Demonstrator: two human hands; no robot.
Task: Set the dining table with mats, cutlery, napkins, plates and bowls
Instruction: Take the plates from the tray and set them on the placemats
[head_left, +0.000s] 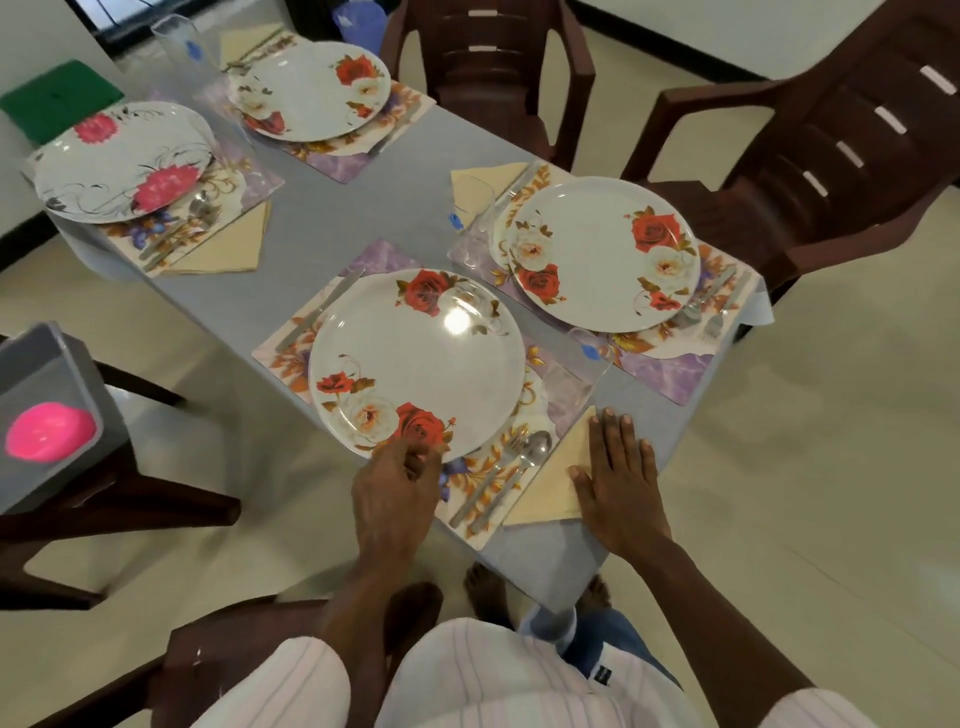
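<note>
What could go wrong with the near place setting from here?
1. The left hand pinches the near plate at its rim; a sideways shove could hit the clear glass just beside it.
2. The fork and spoon lie close to the table edge; nudging the mat could drop them.

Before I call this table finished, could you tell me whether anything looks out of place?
Only one mismatch: the round white plate with pink flowers, far left, differs from the three round white red-rose plates. Nothing looks spilled or damaged.
</note>
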